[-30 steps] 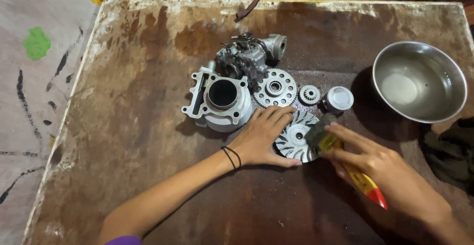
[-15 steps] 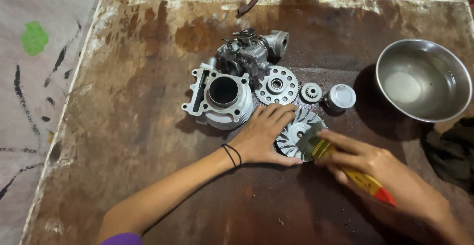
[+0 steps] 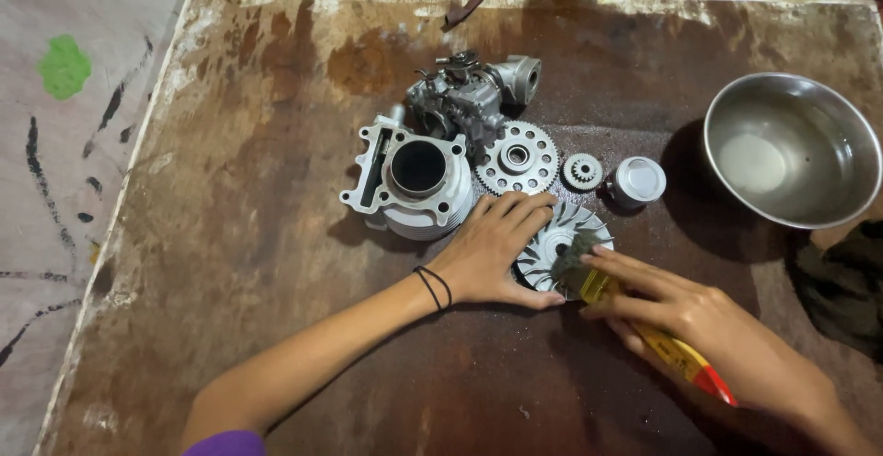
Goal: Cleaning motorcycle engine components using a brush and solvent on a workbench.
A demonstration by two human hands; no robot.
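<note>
Finned disc: the round silver metal disc with curved fan fins (image 3: 552, 246) lies flat on the stained brown table (image 3: 230, 189), near centre, just near of the toothed steel gear (image 3: 517, 157).
Left hand: the left hand (image 3: 492, 252) presses flat on the disc's left half, fingers spread, pinning it.
Right hand: the right hand (image 3: 699, 318) is closed round the yellow-and-red-handled brush (image 3: 676, 357), dark bristles on the fins.
Doing it well: keep the disc pinned; brush along the fin channels, short strokes.
Right side: the steel bowl (image 3: 791, 148) stands well apart.
</note>
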